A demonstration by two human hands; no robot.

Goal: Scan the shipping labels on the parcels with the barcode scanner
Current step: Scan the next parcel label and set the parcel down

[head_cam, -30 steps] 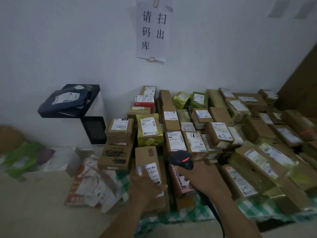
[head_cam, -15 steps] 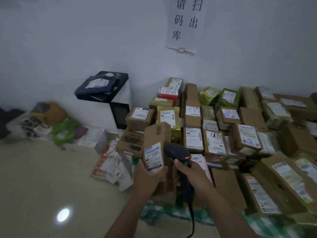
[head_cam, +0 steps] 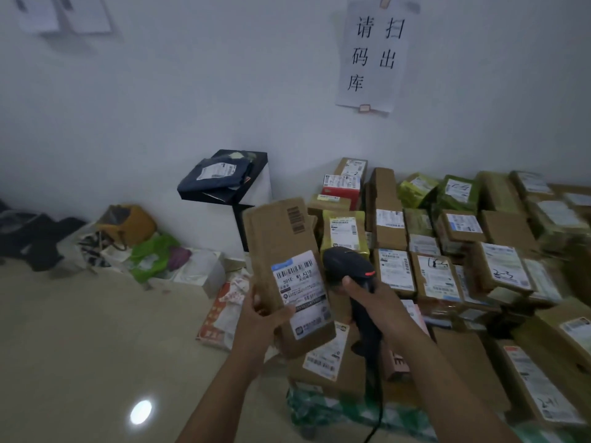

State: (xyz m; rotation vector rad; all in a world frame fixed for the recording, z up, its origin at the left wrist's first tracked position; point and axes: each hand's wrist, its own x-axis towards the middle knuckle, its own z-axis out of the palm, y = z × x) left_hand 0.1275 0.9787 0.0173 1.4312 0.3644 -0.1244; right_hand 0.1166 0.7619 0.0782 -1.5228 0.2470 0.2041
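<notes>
Left hand [head_cam: 256,318] grips lower end of cardboard parcel [head_cam: 281,266], shipping label [head_cam: 302,292] facing camera. Right hand [head_cam: 374,302] wraps handle of barcode scanner [head_cam: 347,263], scanner head just beside label.

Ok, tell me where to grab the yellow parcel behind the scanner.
Probably its top edge, from above: the yellow parcel stands upright, the brown box sits close on its right, and the scanner covers its lower front.

Holds a long brown cardboard parcel [head_cam: 278,238] tilted upright in the left hand [head_cam: 256,318], white shipping label [head_cam: 302,292] facing the camera. Grips a black handheld barcode scanner [head_cam: 345,263] in the right hand [head_cam: 377,302], just beside that label, above stacked labelled cardboard boxes [head_cam: 508,228].
</notes>
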